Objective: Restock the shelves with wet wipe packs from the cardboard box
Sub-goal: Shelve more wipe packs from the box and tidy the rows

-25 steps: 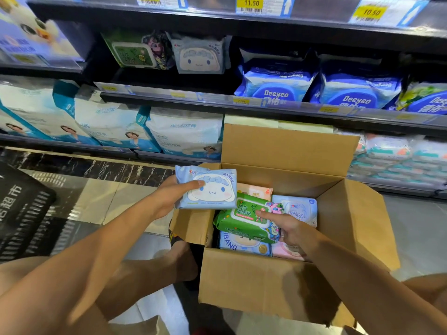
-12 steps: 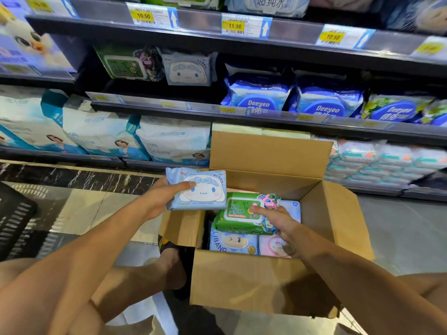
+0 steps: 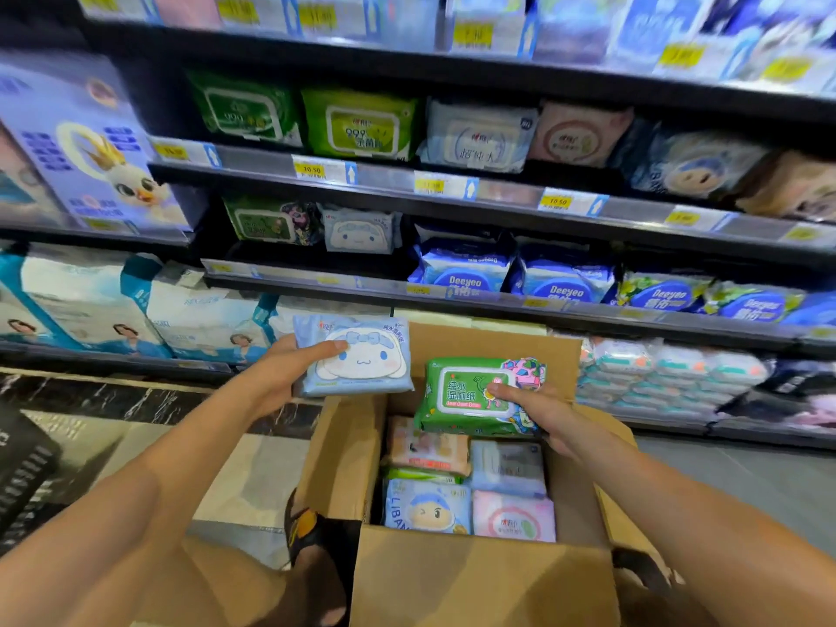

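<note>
A: Left hand [image 3: 280, 377] clasps the pale-blue soft plastic wipe pack [image 3: 357, 357] over the brown cardboard box's [image 3: 475, 576] left flap.
B: Green rectangular film-wrapped pack [image 3: 470, 395] hangs above the box, pinched by the right hand [image 3: 538, 411]; the slick film might slip during shelving.

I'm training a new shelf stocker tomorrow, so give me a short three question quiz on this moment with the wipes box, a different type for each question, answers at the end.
1. True or false: the right hand grips the green pack.
2. Multiple choice: the pack in the left hand is A) pink, B) pale blue with a cartoon face, C) orange.
3. Short answer: what colour is the pack in the near right corner of the cardboard box?

Key
1. True.
2. B, the pale blue pack.
3. Pink: the pink pack.
</note>
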